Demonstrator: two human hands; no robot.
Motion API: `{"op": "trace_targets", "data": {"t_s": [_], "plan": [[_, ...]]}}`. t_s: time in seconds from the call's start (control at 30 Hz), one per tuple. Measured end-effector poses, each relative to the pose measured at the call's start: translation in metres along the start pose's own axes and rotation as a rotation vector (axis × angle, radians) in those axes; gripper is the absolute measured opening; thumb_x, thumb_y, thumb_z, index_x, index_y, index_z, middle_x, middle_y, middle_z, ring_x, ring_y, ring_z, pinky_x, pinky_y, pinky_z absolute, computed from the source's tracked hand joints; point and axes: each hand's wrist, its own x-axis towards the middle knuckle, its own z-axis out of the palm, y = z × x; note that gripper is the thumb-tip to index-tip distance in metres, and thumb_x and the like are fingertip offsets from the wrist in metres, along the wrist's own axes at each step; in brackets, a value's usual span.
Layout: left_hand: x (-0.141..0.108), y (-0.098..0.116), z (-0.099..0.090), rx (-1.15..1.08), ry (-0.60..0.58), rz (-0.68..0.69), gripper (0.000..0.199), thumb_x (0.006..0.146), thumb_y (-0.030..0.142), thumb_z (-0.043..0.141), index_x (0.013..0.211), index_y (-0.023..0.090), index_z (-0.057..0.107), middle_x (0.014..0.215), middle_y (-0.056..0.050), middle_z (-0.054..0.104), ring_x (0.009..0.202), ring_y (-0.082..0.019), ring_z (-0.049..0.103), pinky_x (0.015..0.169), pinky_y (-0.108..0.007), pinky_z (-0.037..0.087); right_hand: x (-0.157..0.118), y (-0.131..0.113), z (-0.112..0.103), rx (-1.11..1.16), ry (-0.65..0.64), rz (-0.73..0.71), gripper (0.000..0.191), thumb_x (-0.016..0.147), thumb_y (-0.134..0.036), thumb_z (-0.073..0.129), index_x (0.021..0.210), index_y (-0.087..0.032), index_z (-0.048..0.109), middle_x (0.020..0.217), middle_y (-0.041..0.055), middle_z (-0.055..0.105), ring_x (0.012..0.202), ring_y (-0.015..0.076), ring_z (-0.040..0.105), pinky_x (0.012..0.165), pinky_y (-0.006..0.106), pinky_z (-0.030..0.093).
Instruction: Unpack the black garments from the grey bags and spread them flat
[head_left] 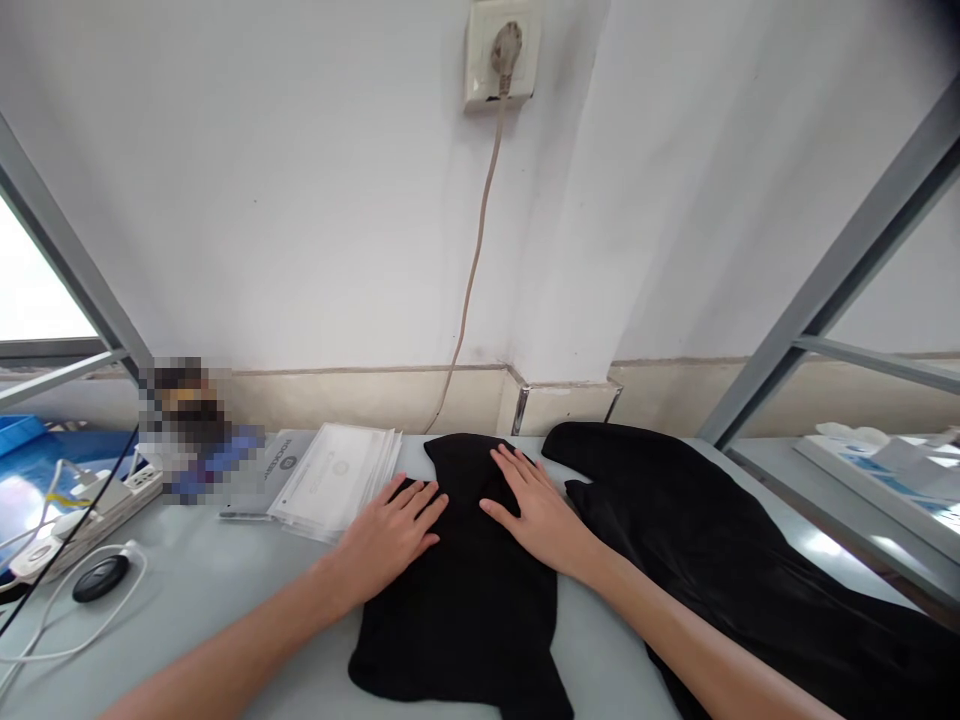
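A black piece of fabric [480, 620] lies spread on the grey table in front of me; whether it is a whole garment I cannot tell. My left hand [391, 535] rests flat on its upper left edge, fingers stretched out. On the upper right part of the same fabric lies my right hand [536, 510], palm down with the thumb apart. Neither hand grips anything. Beside my right forearm a larger heap of black fabric [697, 560] stretches to the right edge of the view, with folds in it.
Clear printed bags [337, 480] lie stacked at the left. Farther left are a white power strip [82, 525], a black round object [101, 578] and a white cable. A plugged cord [480, 240] hangs down the wall. Grey metal frame posts [832, 270] stand at both sides.
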Motion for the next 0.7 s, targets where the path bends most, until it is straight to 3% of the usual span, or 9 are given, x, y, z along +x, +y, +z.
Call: {"op": "trace_targets", "data": {"t_s": [0.07,0.17,0.27,0.37,0.47,0.57,0.7], "plan": [[0.0,-0.003,-0.003,0.027,0.025,0.006,0.045,0.11,0.01,0.04,0.153,0.017,0.046,0.155,-0.016,0.056,0.139,-0.031,0.058,0.123,-0.055,0.038,-0.003,-0.005,-0.008,0.069,-0.026,-0.143,0.074,0.106,-0.065,0.04,0.167,-0.024,0.032,0.175,0.0093,0.03,0.162,0.0303,0.024,0.13,0.052,0.028],[0.0,-0.003,-0.009,-0.066,0.001,0.051,0.044,0.104,-0.001,0.038,0.14,0.018,0.056,0.141,-0.012,0.064,0.126,-0.025,0.066,0.11,-0.044,0.052,-0.008,-0.011,-0.016,0.097,-0.099,-0.284,0.058,0.109,-0.058,0.039,0.159,-0.03,0.047,0.163,0.0068,0.051,0.15,0.0283,0.045,0.124,0.049,0.039],[0.0,0.001,-0.013,-0.173,-0.024,0.046,0.031,0.107,0.008,0.046,0.132,0.018,0.06,0.135,-0.011,0.066,0.123,-0.026,0.066,0.103,-0.041,0.057,-0.009,-0.013,-0.019,0.03,-0.061,-0.288,0.053,0.108,-0.056,0.041,0.151,-0.03,0.057,0.146,0.0109,0.062,0.133,0.0328,0.057,0.113,0.053,0.048],[-0.001,0.005,-0.013,-0.234,-0.038,-0.007,0.029,0.109,0.022,0.051,0.137,0.02,0.058,0.144,-0.012,0.061,0.135,-0.029,0.059,0.114,-0.047,0.051,-0.009,-0.011,-0.022,-0.038,-0.032,-0.284,0.053,0.108,-0.055,0.042,0.146,-0.026,0.062,0.126,0.0136,0.066,0.114,0.0334,0.062,0.1,0.053,0.054],[-0.004,0.007,-0.009,-0.285,-0.057,-0.041,0.041,0.11,0.036,0.051,0.149,0.022,0.05,0.156,-0.013,0.053,0.146,-0.032,0.05,0.121,-0.055,0.043,-0.011,-0.01,-0.029,-0.023,-0.096,-0.297,0.052,0.107,-0.056,0.045,0.149,-0.029,0.06,0.122,0.0113,0.065,0.111,0.0321,0.061,0.101,0.053,0.053],[-0.008,0.007,-0.003,-0.293,-0.081,-0.046,0.056,0.11,0.045,0.048,0.161,0.024,0.037,0.167,-0.012,0.042,0.156,-0.032,0.036,0.126,-0.056,0.036,-0.018,-0.011,-0.037,0.024,-0.215,-0.215,0.075,0.095,-0.062,0.064,0.16,-0.031,0.047,0.141,0.0129,0.059,0.13,0.036,0.056,0.11,0.055,0.049],[-0.01,0.006,0.003,-0.245,-0.106,-0.034,0.062,0.113,0.048,0.041,0.168,0.024,0.025,0.172,-0.01,0.032,0.16,-0.031,0.028,0.127,-0.054,0.033,-0.033,-0.013,-0.043,0.048,-0.42,-0.162,0.116,0.076,-0.066,0.083,0.17,-0.031,0.025,0.175,0.0163,0.027,0.16,0.0443,0.023,0.124,0.061,0.033]]}}
